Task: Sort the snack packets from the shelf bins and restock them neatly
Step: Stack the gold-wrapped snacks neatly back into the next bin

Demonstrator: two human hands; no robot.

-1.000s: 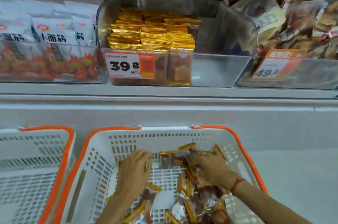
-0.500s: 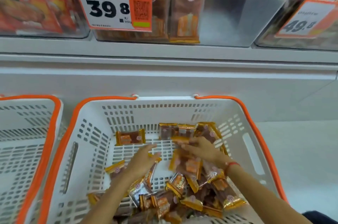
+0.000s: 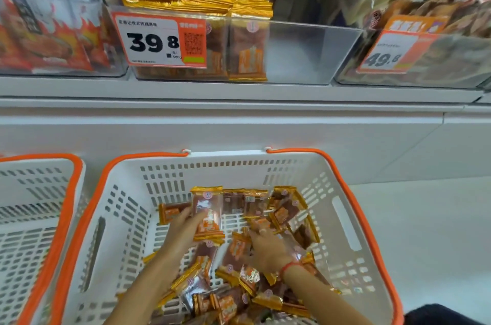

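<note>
Now | left hand (image 3: pixel 183 231) grip clamped on upright gold-edged brown snack packet (image 3: pixel 207 214), long axis pointing up-frame | right hand (image 3: pixel 268 247) grip apart, fingers spread on loose packet pile (image 3: pixel 239 285) lower centre | white orange-rimmed plastic basket (image 3: pixel 342 218) walls close round | clear shelf bin (image 3: pixel 297 53) upper centre, right half open.

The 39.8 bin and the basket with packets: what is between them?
In the head view, only the white shelf ledge and panel lie between the 39.8 bin and the basket; no packets there.
</note>
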